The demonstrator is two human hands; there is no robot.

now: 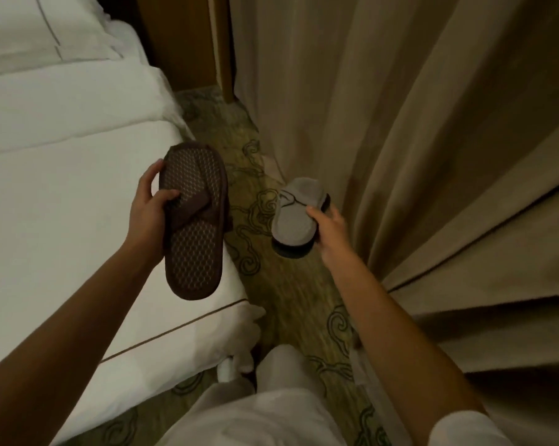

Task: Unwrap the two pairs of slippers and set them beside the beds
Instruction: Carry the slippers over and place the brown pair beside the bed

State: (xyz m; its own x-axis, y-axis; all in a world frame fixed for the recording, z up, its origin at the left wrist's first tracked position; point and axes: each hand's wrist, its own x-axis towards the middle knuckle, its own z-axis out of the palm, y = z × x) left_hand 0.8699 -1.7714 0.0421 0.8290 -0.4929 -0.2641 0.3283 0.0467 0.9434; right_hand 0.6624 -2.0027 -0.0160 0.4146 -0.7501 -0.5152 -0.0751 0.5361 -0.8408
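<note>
Left hand point(149, 204) grips a brown slipper point(193, 220) above the bed point(62, 194); right hand point(328, 233) holds a grey slipper point(296, 214) over carpet point(291, 294).

You hold a brown slipper point(193, 220), its matt sole embossed with a scale-like grip pattern, and a grey slipper point(296, 214) of soft cloth. Smooth white linen covers the bed point(62, 204); the curtain point(432, 140) is matt beige fabric, the carpet point(291, 291) patterned pile.

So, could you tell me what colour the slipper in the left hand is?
Dark brown slipper, dotted sole, in the head view.
</note>
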